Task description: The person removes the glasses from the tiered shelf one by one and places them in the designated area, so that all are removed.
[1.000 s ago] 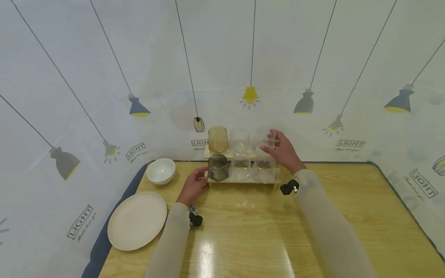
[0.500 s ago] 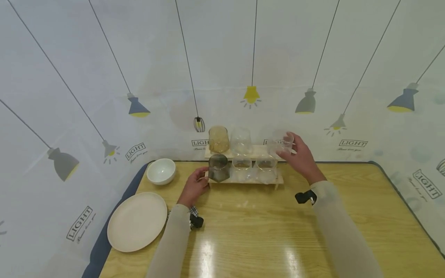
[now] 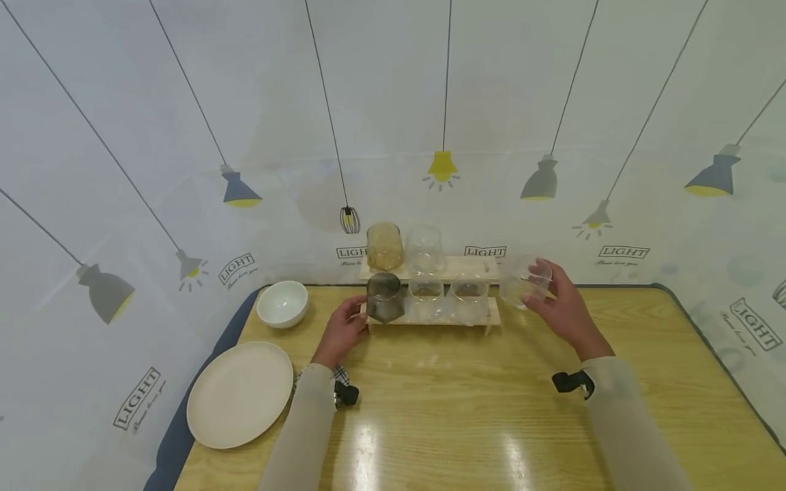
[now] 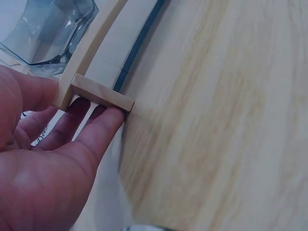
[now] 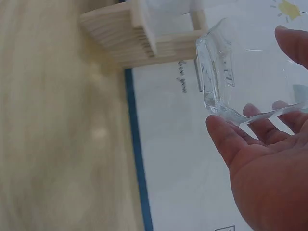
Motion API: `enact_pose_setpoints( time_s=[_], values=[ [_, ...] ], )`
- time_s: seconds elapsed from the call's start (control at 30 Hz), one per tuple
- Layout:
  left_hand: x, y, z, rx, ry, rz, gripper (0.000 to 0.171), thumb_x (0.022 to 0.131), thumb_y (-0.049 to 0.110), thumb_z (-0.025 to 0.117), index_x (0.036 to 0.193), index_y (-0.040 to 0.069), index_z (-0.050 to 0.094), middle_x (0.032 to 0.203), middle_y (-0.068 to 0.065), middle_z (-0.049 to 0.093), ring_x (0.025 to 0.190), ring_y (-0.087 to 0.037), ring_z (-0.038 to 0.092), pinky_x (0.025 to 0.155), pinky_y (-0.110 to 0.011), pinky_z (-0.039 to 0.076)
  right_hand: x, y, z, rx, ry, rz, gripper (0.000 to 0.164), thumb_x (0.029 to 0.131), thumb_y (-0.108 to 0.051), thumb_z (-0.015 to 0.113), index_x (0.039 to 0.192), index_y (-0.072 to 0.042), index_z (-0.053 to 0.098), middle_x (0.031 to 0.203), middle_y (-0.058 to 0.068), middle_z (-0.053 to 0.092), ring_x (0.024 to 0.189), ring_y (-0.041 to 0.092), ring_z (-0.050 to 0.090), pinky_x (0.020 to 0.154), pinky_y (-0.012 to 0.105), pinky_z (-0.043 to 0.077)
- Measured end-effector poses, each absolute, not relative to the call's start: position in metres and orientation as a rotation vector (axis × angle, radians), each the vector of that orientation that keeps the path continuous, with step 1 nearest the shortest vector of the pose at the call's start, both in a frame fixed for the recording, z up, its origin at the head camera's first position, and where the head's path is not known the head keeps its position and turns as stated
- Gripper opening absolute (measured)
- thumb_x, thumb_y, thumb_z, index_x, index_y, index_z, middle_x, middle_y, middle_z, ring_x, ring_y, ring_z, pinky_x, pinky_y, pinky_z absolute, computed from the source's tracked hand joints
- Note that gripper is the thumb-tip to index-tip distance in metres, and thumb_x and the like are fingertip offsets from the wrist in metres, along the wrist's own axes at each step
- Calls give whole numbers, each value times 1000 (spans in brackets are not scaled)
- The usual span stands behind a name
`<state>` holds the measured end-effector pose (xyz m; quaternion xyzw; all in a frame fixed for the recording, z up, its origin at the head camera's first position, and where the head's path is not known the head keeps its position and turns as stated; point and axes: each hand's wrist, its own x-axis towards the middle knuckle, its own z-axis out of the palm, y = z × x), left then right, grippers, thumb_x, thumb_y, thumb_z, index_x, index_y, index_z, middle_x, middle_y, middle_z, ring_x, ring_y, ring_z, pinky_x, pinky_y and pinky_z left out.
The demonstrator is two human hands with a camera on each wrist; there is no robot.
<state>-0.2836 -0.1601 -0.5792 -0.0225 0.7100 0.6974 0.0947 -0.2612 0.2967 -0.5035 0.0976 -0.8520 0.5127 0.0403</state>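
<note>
In the head view my right hand holds a clear drinking glass to the right of a two-tier wooden rack. The right wrist view shows the thick base of that glass facing the rack, with thumb and fingers round its sides. My left hand grips the left end of the rack's lower tier; the left wrist view has the thumb on the wooden rail and fingers under it at the leg. A smoky grey glass and two clear ones fill the lower tier. Above stand an amber glass and a clear glass.
Left of the rack are a white bowl and a large pale plate. A checked cloth shows partly beside the left wrist. Behind the wooden table hangs a white sheet printed with lamps.
My right hand has lifted the clear glass off the upper tier's right end and carried it right and toward me, past the rack. The left hand stays in place.
</note>
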Motion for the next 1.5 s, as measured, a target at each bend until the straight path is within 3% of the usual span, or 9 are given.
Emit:
enact_pose_setpoints(
  time_s=[0.27, 0.43, 0.77, 0.93, 1.13, 1.2, 1.27, 1.37, 1.5],
  values=[
    [-283, -159, -579, -81, 2099, 2069, 43, 109, 5, 55, 151, 12, 53, 142, -15, 49, 126, -26, 55, 98, -39, 58, -239, 319, -528, 308, -2722, 1560, 80, 106, -31, 67, 169, -15, 20, 165, 22, 35, 151, 51, 36, 88, 8, 50],
    [-279, -159, -577, -109, 2126, 2066, 42, 109, 5, 54, 151, 13, 53, 141, -15, 49, 123, -25, 56, 98, -41, 58, -231, 327, -549, 338, -2752, 1571, 77, 105, -24, 68, 167, -12, 23, 166, 24, 35, 151, 54, 34, 90, 10, 50],
    [-282, -157, -582, -70, 2096, 2096, 42, 109, 5, 55, 150, 11, 53, 138, -15, 47, 116, -23, 57, 92, -36, 58, -224, 337, -571, 240, -2735, 1667, 80, 103, -16, 70, 165, -5, 21, 164, 25, 37, 151, 54, 34, 87, 10, 52],
    [-279, -157, -583, -93, 2109, 2085, 42, 109, 4, 53, 151, 12, 52, 137, -14, 49, 115, -23, 57, 91, -37, 56, -222, 337, -577, 228, -2719, 1718, 82, 101, -23, 74, 163, -4, 24, 163, 23, 38, 150, 53, 36, 87, 15, 56],
    [-275, -155, -583, -75, 2101, 2086, 42, 110, 5, 51, 152, 9, 49, 137, -15, 50, 115, -23, 57, 89, -36, 56, -223, 344, -575, 189, -2768, 1641, 90, 96, -32, 80, 163, -8, 26, 164, 20, 40, 152, 49, 37, 93, 8, 48],
    [-275, -154, -582, -84, 2098, 2092, 42, 110, 5, 51, 152, 10, 50, 137, -15, 50, 115, -23, 57, 89, -36, 56, -223, 344, -570, 192, -2772, 1617, 92, 95, -33, 82, 164, -7, 26, 166, 21, 38, 153, 48, 35, 102, 15, 51],
    [-276, -154, -583, -98, 2098, 2091, 42, 109, 4, 51, 151, 10, 51, 138, -15, 50, 114, -23, 57, 88, -35, 56, -224, 343, -563, 198, -2770, 1591, 92, 95, -33, 81, 164, -7, 26, 167, 21, 37, 154, 46, 34, 112, 31, 51],
    [-278, -155, -582, -115, 2108, 2082, 43, 109, 5, 51, 151, 13, 51, 140, -15, 50, 114, -22, 57, 88, -35, 56, -228, 338, -550, 223, -2752, 1538, 88, 97, -33, 79, 165, -10, 29, 168, 19, 36, 154, 44, 32, 119, 53, 39],
    [-280, -155, -580, -107, 2109, 2082, 43, 109, 5, 52, 151, 13, 51, 141, -15, 50, 115, -22, 56, 90, -36, 56, -236, 328, -530, 257, -2695, 1470, 80, 98, -31, 78, 163, -13, 36, 167, 18, 37, 155, 45, 31, 121, 63, 31]
  ],
)
